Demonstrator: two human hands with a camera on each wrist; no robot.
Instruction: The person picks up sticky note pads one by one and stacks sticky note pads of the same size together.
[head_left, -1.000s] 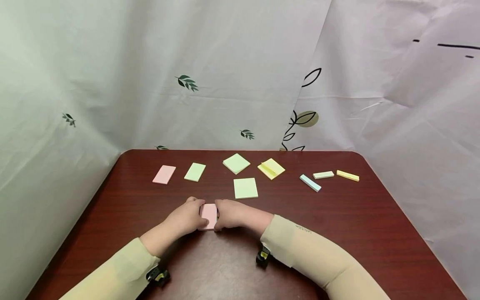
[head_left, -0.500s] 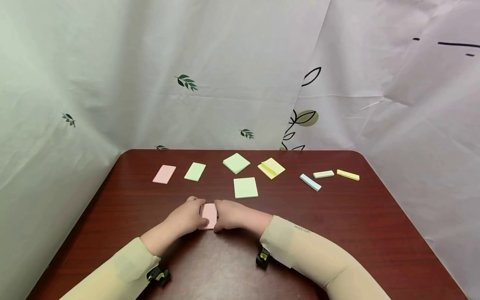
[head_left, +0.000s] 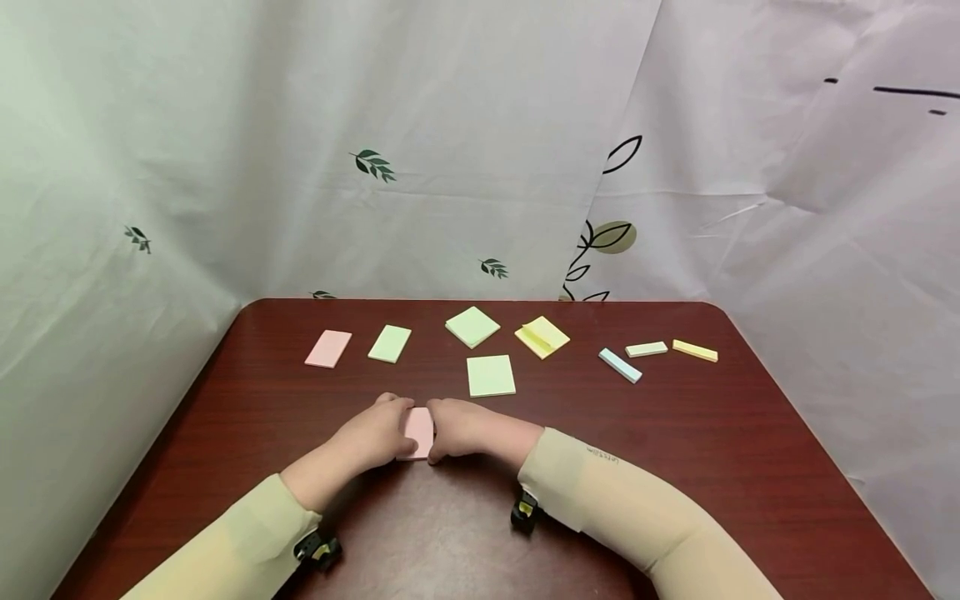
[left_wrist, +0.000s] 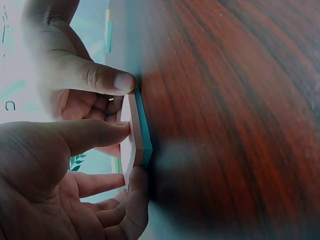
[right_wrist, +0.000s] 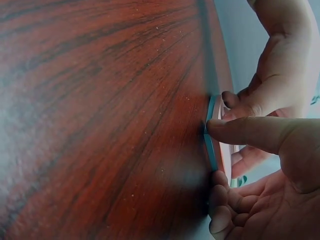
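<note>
Between my two hands a pink pad [head_left: 419,427] lies near the middle of the table. The left wrist view shows the pink pad [left_wrist: 131,140] on top of a blue pad [left_wrist: 144,125], both flat on the tabletop. My left hand [head_left: 372,433] grips the left side, thumb on the pink top and fingers round the edge. My right hand [head_left: 463,428] holds the right side, its thumb at the near corner; in the right wrist view that thumb [right_wrist: 245,132] presses the stack's edge, beside the blue layer [right_wrist: 211,145].
Behind the hands on the table [head_left: 600,467] lie a pink pad [head_left: 328,349], a small green pad [head_left: 390,343], two square green pads [head_left: 491,376], a yellow pad [head_left: 551,332] with a folded sheet, and blue [head_left: 620,366], pale green [head_left: 647,349] and yellow strips [head_left: 695,350].
Both hands stay round the stack with only slight shifts; the right hand's fingers sit a little closer against the pad's right edge. The other pads have not moved.
</note>
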